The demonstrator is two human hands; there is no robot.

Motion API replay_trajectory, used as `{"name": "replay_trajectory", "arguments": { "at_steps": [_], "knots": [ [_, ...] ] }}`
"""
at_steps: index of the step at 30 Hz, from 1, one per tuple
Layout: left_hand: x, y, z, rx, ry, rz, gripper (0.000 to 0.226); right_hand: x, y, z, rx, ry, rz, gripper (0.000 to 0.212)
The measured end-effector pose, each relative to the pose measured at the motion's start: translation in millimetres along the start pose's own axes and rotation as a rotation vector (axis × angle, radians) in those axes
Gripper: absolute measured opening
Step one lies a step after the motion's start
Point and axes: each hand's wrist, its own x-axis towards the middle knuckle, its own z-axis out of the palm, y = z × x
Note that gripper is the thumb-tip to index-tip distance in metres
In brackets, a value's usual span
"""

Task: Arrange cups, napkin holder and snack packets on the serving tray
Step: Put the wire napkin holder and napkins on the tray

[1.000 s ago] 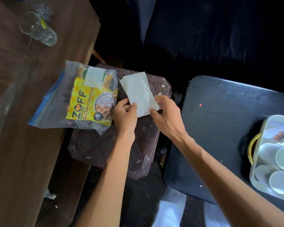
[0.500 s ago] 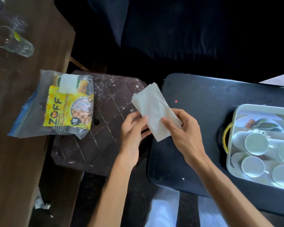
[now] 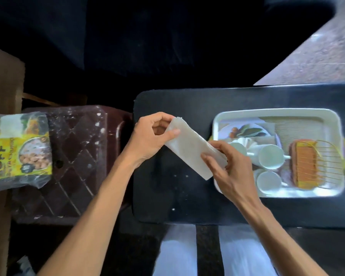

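Both my hands hold a stack of white napkins (image 3: 189,148) above the black table, just left of the serving tray. My left hand (image 3: 151,136) pinches the stack's upper left end. My right hand (image 3: 227,168) grips its lower right end, over the tray's left rim. The white tray (image 3: 277,114) holds several white cups (image 3: 270,156) lying on their sides and a gold wire napkin holder (image 3: 315,162) with an orange base. A clear bag with a yellow snack packet (image 3: 22,154) lies far left.
The black table (image 3: 177,100) carries the tray. A dark brown patterned stool (image 3: 76,156) stands left of it, under part of the snack bag. A wooden table edge (image 3: 0,80) is at far left. My white-trousered legs (image 3: 187,251) are below.
Both hands carried the napkin stack rightward from over the brown stool to the tray's left edge. The view swung right, bringing the whole tray and napkin holder into sight.
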Motion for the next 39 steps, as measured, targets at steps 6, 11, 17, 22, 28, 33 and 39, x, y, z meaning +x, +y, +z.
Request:
{"name": "replay_trajectory", "arguments": {
  "at_steps": [6, 11, 17, 22, 28, 33, 39],
  "knots": [
    [23, 53, 103, 0.094, -0.159, 0.122, 0.029, -15, 45, -91, -0.018, 0.205, 0.019, 0.021],
    [33, 94, 187, 0.201, -0.237, 0.282, 0.04, -29, 81, -159, -0.08, 0.386, 0.072, 0.024],
    [46, 133, 261, 0.293, -0.222, 0.534, 0.023, -38, 109, -202, -0.141, 0.598, 0.084, 0.022],
    [61, 146, 302, 0.412, -0.284, 0.627, 0.015, -46, 130, -218, -0.199, 0.643, 0.069, 0.025],
    [68, 135, 330, 0.458, -0.334, 0.627, 0.008, -51, 151, -218, -0.255, 0.615, 0.099, 0.027],
    [74, 115, 343, 0.496, -0.36, 0.574, 0.007, -51, 163, -213, -0.262, 0.538, 0.149, 0.031],
    [78, 101, 348, 0.526, -0.339, 0.516, 0.009, -49, 168, -208, -0.25, 0.455, 0.162, 0.037]
  ]
}}
